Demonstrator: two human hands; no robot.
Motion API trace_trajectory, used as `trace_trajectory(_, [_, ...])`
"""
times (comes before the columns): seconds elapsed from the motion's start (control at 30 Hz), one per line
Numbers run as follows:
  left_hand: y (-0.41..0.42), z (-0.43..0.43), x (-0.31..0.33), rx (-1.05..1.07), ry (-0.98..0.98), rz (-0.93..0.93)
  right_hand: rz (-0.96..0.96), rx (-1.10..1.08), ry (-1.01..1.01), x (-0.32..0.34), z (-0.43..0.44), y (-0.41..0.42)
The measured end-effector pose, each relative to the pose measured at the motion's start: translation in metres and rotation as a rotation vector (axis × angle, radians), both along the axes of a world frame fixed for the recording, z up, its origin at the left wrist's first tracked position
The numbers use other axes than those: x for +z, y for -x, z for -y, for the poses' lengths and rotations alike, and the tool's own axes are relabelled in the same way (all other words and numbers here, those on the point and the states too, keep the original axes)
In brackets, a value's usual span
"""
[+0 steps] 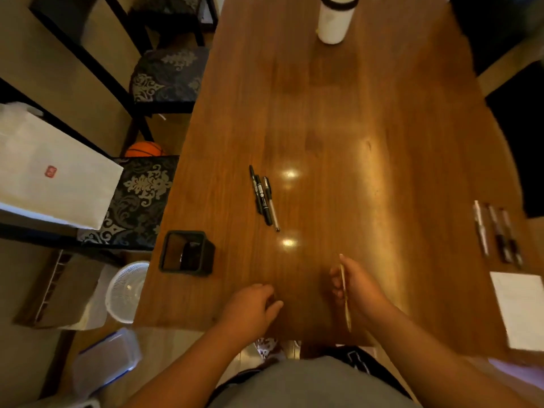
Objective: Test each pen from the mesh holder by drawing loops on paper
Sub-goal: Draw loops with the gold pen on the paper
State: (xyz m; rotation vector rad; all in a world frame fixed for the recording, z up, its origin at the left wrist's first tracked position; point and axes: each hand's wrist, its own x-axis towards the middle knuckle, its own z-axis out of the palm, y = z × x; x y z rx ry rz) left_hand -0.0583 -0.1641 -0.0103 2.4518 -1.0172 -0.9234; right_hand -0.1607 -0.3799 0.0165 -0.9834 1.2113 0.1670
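Slim pale pen (345, 298) gripped in right hand (357, 290), fingers curled round the shaft, above the near edge of the brown wooden table (338, 113). Motion blur; tip not readable.

Left hand (250, 307) beside it over the table edge, fingers loosely curled, nothing seen in them.

Black square mesh holder (207, 257) upright at the near left edge.

Three dark pens (263, 198) side by side mid-table.

Three more pens (497, 234) lie far right, just beyond a white paper sheet (521, 307).

White cylindrical bottle (335, 20) at the far end.
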Motion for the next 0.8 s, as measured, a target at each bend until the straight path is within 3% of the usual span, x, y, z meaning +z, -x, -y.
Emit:
trace_trajectory(0.13, [0.019, -0.001, 0.002, -0.083, 0.018, -0.064, 0.045, -0.215, -0.116, 0.010, 0.013, 0.067])
trace_trajectory(0.33, [0.041, 0.028, 0.003, -0.188, 0.028, -0.025, 0.079, -0.454, -0.034, 0.025, 0.046, 0.131])
trace_trajectory(0.8, [0.204, 0.201, 0.004, -0.275, 0.011, 0.011, 0.125, -0.554, -0.061, 0.000, 0.200, 0.287])
